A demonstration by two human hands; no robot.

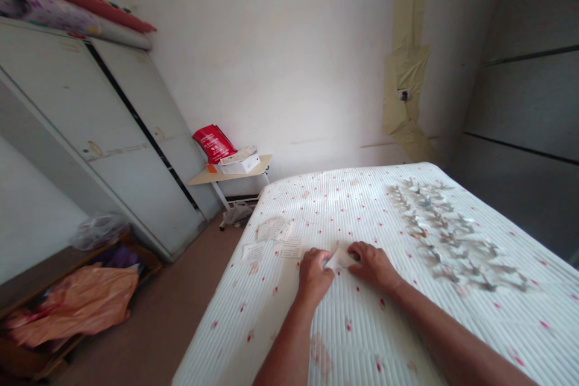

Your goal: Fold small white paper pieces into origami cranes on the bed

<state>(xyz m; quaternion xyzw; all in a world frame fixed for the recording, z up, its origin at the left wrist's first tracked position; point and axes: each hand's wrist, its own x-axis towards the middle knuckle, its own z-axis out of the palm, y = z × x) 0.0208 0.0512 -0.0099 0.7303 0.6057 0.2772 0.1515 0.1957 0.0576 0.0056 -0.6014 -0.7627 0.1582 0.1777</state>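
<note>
A small piece of folded paper (340, 258) is held just above the bed cover between my two hands. My left hand (315, 271) pinches its left edge, with the fingers curled. On the other side my right hand (371, 263) grips the right edge between thumb and fingers. Printed paper squares (290, 247) lie flat to the left of my left hand, with a pile of more printed sheets (274, 228) behind them. Folded paper figures (446, 235), several rows of them, stand on the bed to the right; they look like paper cranes.
The striped, flower-patterned bed (344, 325) fills the middle. A small side table (199, 178) beyond its left corner carries a red bag (214, 143) and a white box (244, 164). Grey cabinets (131, 151) stand left, near an orange plastic bag (81, 301). Dark panels (525, 90) rise at right.
</note>
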